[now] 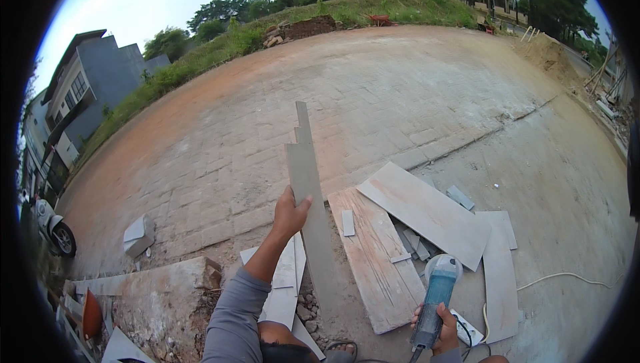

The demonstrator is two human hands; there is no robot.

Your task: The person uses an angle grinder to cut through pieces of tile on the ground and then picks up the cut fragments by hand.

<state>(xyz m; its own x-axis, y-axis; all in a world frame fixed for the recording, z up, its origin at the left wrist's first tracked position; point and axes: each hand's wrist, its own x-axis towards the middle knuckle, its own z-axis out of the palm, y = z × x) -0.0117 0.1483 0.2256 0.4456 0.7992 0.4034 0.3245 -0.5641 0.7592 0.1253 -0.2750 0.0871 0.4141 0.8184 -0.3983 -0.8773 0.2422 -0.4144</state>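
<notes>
My left hand is closed round the edge of a long grey tile, which stands up on end in front of me. The tile's upper end has stepped notches cut into it. Low on the right, my right hand grips a teal angle grinder by its body. A pale round guard covers the grinder's head, so I cannot see whether the disc turns. The grinder is apart from the held tile. Under and beside it lies a scratched, dusty board with small cut strips on top.
More tiles overlap on the ground at right, with offcuts between them. A white power strip and cable lie near my right hand. A low broken wall stands left, near a pale block and a parked scooter.
</notes>
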